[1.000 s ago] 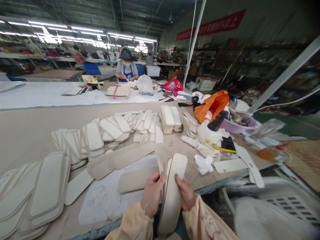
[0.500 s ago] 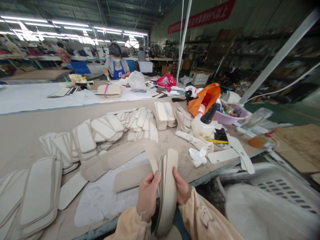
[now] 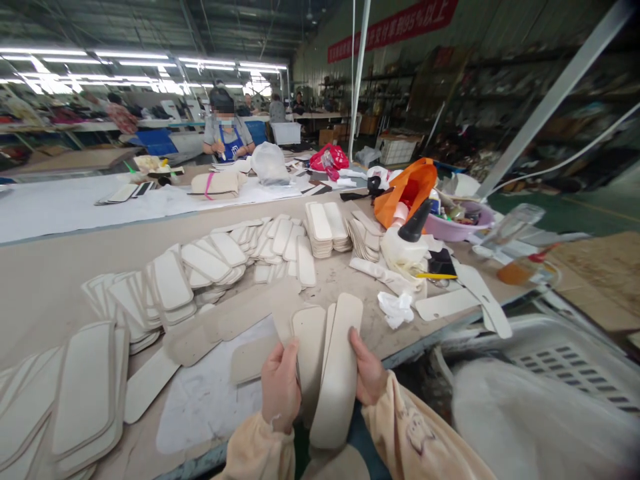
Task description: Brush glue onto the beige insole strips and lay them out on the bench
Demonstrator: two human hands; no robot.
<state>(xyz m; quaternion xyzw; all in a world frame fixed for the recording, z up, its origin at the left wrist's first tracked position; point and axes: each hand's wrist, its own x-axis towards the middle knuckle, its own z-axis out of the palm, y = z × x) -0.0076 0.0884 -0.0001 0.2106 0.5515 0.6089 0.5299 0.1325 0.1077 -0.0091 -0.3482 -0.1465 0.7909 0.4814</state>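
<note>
Lower centre of the frame, the left hand (image 3: 281, 388) pinches the pale strips (image 3: 339, 373) along their left side, the right hand (image 3: 369, 373) grips the right edge, and they fan apart! Stacked pieces (image 3: 84, 390) sprawl across the left, an orange bag (image 3: 391, 203) right of centre.
</note>
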